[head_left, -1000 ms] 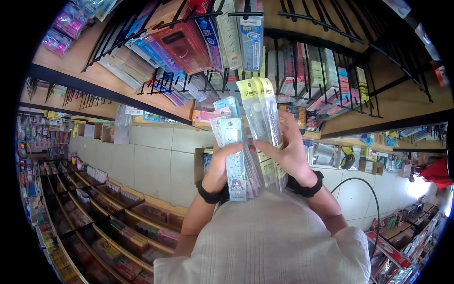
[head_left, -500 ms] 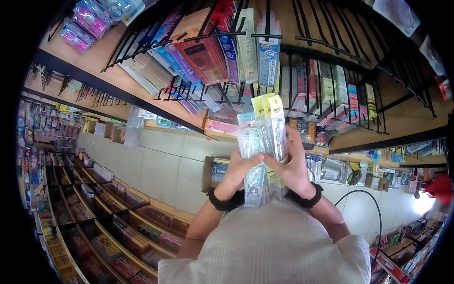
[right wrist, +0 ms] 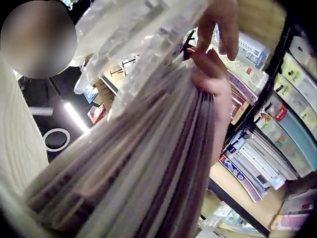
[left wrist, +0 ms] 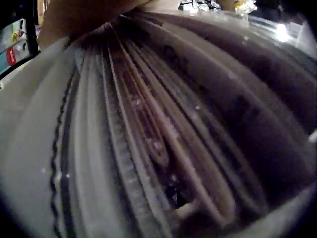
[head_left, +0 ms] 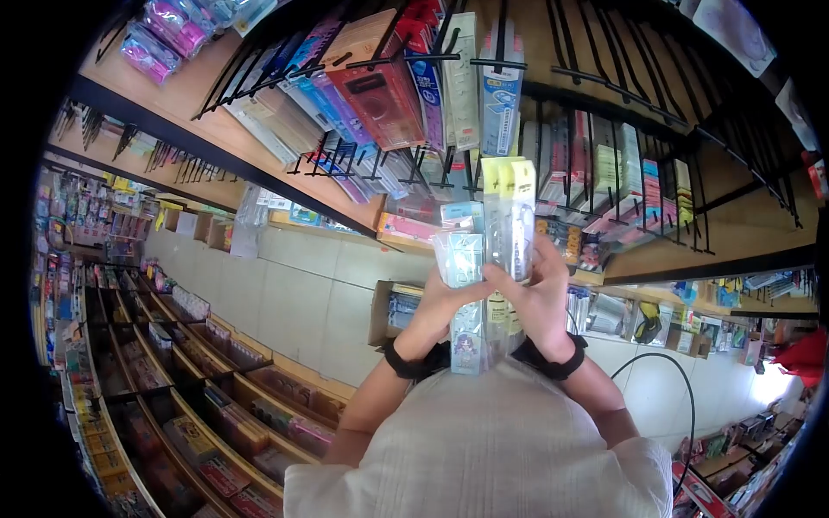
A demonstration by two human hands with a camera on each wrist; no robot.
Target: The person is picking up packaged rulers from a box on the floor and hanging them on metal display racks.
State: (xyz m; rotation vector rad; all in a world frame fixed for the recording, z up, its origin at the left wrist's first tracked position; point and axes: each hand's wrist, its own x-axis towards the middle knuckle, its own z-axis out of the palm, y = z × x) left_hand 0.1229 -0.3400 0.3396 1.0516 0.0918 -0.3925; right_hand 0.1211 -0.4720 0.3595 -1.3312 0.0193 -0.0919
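In the head view my left hand (head_left: 436,302) grips a stack of clear-wrapped rulers, its thumb lying across the front one. That front ruler (head_left: 466,337) is light blue, with a small cartoon figure at its lower end. Right beside it, my right hand (head_left: 544,302) holds several clear packets (head_left: 511,181) with yellow tops. The right thumb reaches over to the edge of the blue ruler, close to the left thumb. Up close in the left wrist view, the packet edges (left wrist: 124,129) spread like a fan. The right wrist view also shows fanned packets (right wrist: 148,163).
Ahead, a wooden shelf (head_left: 173,112) has black hooks bearing packaged stationery, including a red pack (head_left: 380,104) and a blue-and-white set (head_left: 501,104). Compartmented bins (head_left: 190,406) stand at lower left. An open cardboard box (head_left: 382,315) is behind the left hand. A black cable (head_left: 682,371) curves at right.
My hands have come together, so the two bundles now stand side by side instead of apart. My right thumb has moved to the blue ruler's edge. The head view has shifted slightly.
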